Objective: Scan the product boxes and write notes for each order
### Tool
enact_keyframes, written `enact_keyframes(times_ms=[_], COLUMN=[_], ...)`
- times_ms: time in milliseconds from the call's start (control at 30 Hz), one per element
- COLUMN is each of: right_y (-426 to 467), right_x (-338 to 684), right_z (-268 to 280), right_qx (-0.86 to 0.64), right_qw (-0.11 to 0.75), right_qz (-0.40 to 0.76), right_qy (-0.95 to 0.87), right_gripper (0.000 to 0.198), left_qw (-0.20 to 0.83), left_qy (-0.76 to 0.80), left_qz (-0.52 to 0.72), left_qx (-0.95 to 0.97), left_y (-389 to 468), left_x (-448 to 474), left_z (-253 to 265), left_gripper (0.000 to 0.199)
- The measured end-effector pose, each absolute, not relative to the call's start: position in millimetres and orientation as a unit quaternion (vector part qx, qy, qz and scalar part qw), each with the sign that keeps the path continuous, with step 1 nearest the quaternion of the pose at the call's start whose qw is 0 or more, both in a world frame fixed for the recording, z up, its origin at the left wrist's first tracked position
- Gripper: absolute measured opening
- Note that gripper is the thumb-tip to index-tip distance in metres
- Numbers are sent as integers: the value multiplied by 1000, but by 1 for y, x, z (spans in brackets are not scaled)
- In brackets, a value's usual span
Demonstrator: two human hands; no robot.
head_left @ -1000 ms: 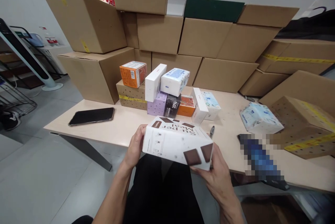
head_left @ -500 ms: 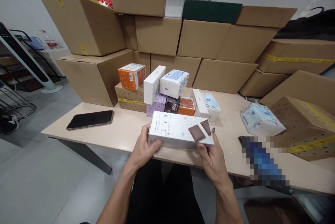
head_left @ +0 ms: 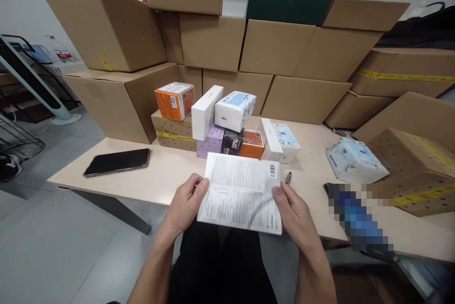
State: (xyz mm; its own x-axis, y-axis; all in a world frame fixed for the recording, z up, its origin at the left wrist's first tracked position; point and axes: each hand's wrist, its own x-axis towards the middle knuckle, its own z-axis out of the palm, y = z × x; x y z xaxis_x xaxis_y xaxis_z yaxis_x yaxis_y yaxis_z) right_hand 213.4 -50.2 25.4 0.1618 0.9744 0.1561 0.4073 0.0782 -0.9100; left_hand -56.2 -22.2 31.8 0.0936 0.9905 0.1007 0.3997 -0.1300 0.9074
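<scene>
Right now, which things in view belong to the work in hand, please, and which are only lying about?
In hand:
- white printed box, held between the left hand and right hand

Apparently just lying about:
- dark-screened phone
- grey pen-like object, near the right hand
- blue-and-white pack, farther right

- Turned white box [head_left: 240,195] from brown-square side to text-covered face with barcode [head_left: 272,170] up.
- Shifted thumb of left hand [head_left: 186,204] to this face's left edge.
- Shifted thumb of right hand [head_left: 296,209] near its right edge.
</scene>
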Motion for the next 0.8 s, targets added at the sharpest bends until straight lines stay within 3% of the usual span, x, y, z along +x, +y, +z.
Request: enact_keyframes(times_ms=[233,300,367,467,567,667,800], right_y=[-40,-40,-39,-35,-29,-25,-26], right_x=[222,237,254,273,275,271,278], right_z=[22,16,9,-3,-10,-10,-8], right_qx=[-599,-633,-676,-713,-698,-671,-674], right_qw=[435,424,393,255,147,172,248], right_qz=[309,243,103,-62,-96,-76,-49], right_qy=[-597,-600,-615,-650,-694,-717,-694], right_gripper=[54,50,43,41,46,40,17], left_qw=[369,375,304,79,-18,-37,-75], left_qy=[589,572,550,468,354,294,355], left_qz=[390,429,520,645,604,537,441], left_qx=[604,590,579,599,714,790,821], left_y=[-8,-5,-8,-26,-52,-68,-66], left_x=[-53,-52,-49,-38,-16,11,39], left_z=[30,23,16,16,28,38,31], left_gripper=[40,34,25,2,20,25,29])
